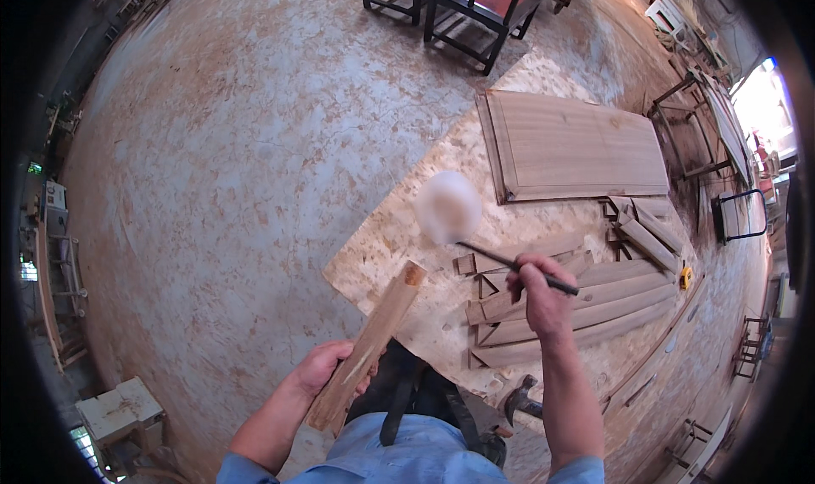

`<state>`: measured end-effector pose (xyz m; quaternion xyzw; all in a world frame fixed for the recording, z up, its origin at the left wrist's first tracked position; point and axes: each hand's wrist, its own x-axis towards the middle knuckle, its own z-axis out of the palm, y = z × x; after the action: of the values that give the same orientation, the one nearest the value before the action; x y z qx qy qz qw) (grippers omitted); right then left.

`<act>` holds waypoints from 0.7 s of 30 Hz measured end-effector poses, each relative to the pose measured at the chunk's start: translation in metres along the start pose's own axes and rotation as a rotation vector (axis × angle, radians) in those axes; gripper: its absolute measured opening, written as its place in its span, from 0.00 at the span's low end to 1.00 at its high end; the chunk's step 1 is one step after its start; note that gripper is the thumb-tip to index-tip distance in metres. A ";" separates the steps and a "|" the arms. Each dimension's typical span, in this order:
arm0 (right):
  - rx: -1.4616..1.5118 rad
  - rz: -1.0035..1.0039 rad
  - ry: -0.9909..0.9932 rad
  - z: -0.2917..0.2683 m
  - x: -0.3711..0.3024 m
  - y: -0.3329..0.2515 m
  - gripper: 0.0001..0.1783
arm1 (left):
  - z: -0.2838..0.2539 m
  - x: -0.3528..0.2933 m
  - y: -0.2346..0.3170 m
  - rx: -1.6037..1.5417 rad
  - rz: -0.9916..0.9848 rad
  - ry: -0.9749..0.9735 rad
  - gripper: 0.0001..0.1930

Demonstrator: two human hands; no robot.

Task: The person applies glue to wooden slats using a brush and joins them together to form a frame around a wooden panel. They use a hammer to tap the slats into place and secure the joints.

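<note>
My left hand (321, 367) is closed round a long brown wooden rail (367, 346), which slants up and away from me. Its far end looks orange-brown and shiny. In my right hand (546, 304) is a slim dark stick (491, 256), held between thumb and fingers. The stick's far tip reaches the near edge of a round, whitish translucent tub (424, 197), so what is on the tip is hidden. Something pale brown lies in the tub, but it is blurred. Below my right hand rest several mitred wooden rails (586, 318), side by side on the worktop.
A pale worktop (378, 238) carries two stacked wooden panels (577, 144), more short rails (645, 242), a yellow tape measure (686, 278) and a hammer (519, 399) near my right forearm. Dark chairs (480, 17) stand beyond it. At the far right is a cart handle (743, 216).
</note>
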<state>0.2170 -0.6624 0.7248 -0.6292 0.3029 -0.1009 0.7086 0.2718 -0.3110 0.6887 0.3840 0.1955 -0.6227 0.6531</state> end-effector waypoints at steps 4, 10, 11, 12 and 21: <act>-0.193 -0.158 0.037 0.015 0.039 -0.004 0.10 | -0.006 -0.002 0.005 -0.044 0.283 0.167 0.31; -0.563 -0.379 -0.203 0.038 0.071 0.026 0.10 | 0.000 0.006 0.062 -0.452 0.904 0.212 0.23; -0.587 -0.415 -0.232 0.040 0.073 0.032 0.10 | 0.000 0.007 0.067 -0.396 0.926 0.243 0.22; -0.611 -0.451 -0.261 0.040 0.076 0.043 0.10 | 0.001 0.009 0.072 -0.339 0.946 0.274 0.21; 0.004 0.266 -0.050 0.032 0.079 0.034 0.14 | 0.016 0.020 0.072 -0.275 0.933 0.242 0.26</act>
<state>0.2894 -0.6710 0.6689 -0.5841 0.3660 0.0090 0.7244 0.3409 -0.3411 0.7026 0.4105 0.1577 -0.1837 0.8792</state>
